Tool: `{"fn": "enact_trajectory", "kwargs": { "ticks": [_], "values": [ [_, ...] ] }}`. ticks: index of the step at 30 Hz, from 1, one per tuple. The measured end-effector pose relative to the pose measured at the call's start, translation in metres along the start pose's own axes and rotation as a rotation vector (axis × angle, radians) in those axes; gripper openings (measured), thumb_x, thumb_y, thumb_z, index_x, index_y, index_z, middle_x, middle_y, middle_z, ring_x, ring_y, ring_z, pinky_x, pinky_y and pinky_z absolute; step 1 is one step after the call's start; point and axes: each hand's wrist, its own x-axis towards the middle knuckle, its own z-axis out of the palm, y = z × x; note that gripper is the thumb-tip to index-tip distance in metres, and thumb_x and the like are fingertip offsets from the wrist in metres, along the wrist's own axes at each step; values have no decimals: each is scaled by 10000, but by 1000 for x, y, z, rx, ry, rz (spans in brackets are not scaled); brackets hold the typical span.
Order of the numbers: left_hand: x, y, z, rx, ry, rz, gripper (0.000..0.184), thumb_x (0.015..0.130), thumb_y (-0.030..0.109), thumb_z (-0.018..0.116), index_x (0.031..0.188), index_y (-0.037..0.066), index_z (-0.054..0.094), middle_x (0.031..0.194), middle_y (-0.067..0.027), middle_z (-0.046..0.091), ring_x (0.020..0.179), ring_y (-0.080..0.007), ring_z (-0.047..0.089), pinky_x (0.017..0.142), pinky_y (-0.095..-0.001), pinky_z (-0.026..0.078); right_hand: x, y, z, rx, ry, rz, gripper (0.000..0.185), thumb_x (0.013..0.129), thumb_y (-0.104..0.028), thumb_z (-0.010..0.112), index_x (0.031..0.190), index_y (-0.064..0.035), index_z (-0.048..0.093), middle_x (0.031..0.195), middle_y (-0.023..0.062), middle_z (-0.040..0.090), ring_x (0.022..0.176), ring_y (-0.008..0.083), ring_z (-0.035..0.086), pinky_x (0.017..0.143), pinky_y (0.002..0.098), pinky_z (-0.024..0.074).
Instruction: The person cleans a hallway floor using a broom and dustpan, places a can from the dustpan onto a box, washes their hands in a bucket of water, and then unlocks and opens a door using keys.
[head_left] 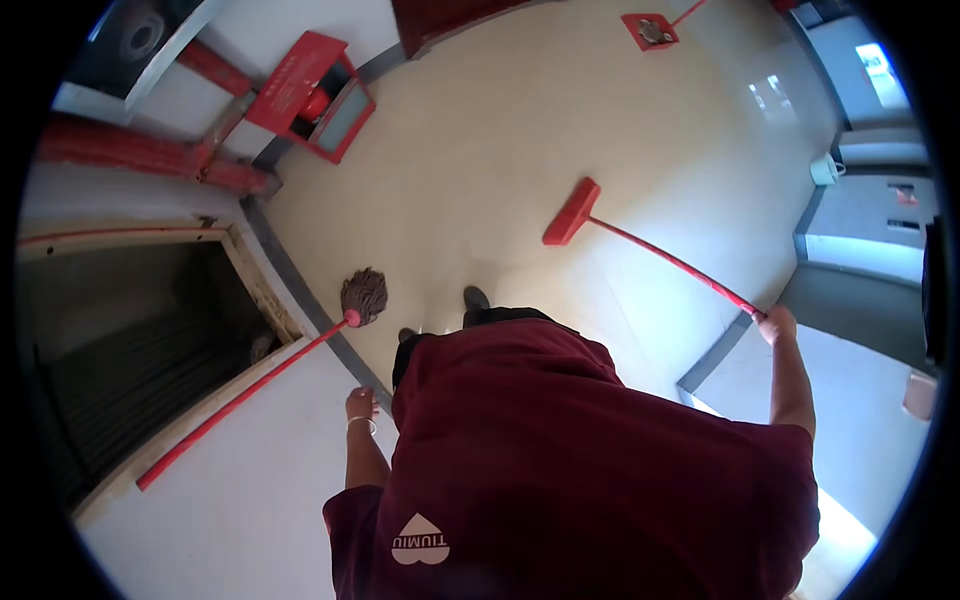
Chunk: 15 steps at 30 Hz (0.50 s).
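Observation:
My right hand [777, 325] is wrapped round the top end of the red handle of a broom [571, 212]. The broom reaches out to my front right, its red head down on the floor. Beside my left hip hangs my left hand [362, 403], a light bracelet on its wrist, fingers loosely apart and nothing in them. Near that hand a mop [364, 297] with a dark string head and a red handle leans at the left wall, apart from my fingers.
A red dustpan [650, 32] with debris in it lies at the far right. An open red fire extinguisher box [313, 97] stands by red pipes [150, 158] at the left wall. A pale bucket [826, 170] is at the right wall. My shoes [476, 298] show below.

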Motion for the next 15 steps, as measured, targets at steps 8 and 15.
{"fn": "enact_trajectory", "kwargs": {
  "ticks": [8, 15],
  "values": [
    [42, 105, 43, -59, -118, 216, 217, 764, 232, 566, 882, 52, 542, 677, -50, 545, 526, -134, 544, 408, -261, 427, -2, -45, 54, 289, 12, -126, 423, 765, -446, 535, 667, -42, 612, 691, 162, 594, 671, 345, 568, 603, 430, 439],
    [57, 138, 23, 46, -159, 204, 166, 775, 216, 549, 810, 57, 520, 599, -52, 517, 431, -145, 503, 357, -279, 401, 24, -289, 15, 532, -125, -295, 514, 783, -519, 478, 819, -24, 611, 881, 179, 598, 857, 328, 565, 736, 405, 444]
  ]
}}
